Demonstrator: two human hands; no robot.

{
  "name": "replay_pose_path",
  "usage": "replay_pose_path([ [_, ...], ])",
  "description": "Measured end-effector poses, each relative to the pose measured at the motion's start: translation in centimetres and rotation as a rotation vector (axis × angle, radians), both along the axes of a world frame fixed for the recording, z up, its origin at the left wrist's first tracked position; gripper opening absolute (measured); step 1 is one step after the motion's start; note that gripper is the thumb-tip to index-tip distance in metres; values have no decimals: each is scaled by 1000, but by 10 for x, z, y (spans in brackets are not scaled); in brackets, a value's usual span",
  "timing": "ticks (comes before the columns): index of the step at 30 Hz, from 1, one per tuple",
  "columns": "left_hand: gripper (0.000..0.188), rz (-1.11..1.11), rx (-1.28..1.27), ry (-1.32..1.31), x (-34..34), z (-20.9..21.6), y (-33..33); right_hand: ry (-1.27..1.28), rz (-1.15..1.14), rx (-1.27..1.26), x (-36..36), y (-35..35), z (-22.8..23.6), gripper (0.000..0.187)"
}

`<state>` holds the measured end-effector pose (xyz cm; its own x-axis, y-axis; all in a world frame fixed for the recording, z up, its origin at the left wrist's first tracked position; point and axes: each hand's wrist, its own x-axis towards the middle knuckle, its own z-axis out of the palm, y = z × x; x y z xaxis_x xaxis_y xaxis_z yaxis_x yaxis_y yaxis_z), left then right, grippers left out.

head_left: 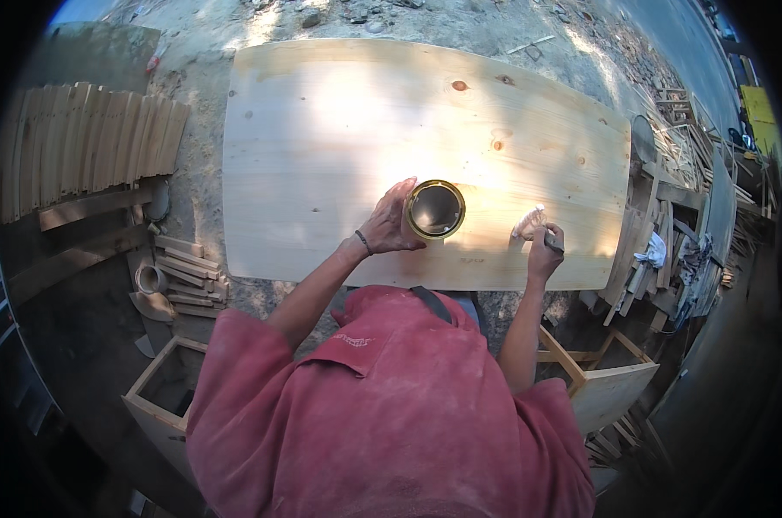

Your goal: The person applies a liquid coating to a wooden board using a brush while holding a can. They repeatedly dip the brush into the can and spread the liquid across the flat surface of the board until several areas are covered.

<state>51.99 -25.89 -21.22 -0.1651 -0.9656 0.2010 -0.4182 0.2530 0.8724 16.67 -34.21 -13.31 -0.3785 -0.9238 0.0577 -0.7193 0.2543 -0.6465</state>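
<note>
A broad pale wooden panel (322, 181) with several knots lies flat in front of me. Over its near half, my left hand (387, 221) is wrapped around the side of an open round can (463, 211) with a gold-coloured rim. The inside of the can looks dark, and its contents are hard to make out. To the right, my right hand (544, 254) is closed on the handle of a paintbrush (527, 222). The brush's whitish bristles point away from me, at or just over the panel; contact cannot be told.
A row of wooden slats (89, 142) stands at the left, above stacked short wood pieces (188, 272). Wooden box frames flank me, one on the left (154, 401) and one on the right (611, 393). Scrap boards and a white rag (652, 250) lie right of the panel.
</note>
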Motion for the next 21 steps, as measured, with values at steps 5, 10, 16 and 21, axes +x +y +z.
replay_pose_path([
  [5,115,90,-113,36,-22,-5,-23,-16,4,-6,0,10,-6,19],
  [10,120,10,-131,52,-20,14,-29,-596,-256,66,-15,11,-5,27],
  [16,125,161,-303,34,-17,45,11,-1008,57,-145,30,47,78,31],
  [21,123,265,-461,0,-31,85,41,-822,499,-200,61,92,115,28],
])
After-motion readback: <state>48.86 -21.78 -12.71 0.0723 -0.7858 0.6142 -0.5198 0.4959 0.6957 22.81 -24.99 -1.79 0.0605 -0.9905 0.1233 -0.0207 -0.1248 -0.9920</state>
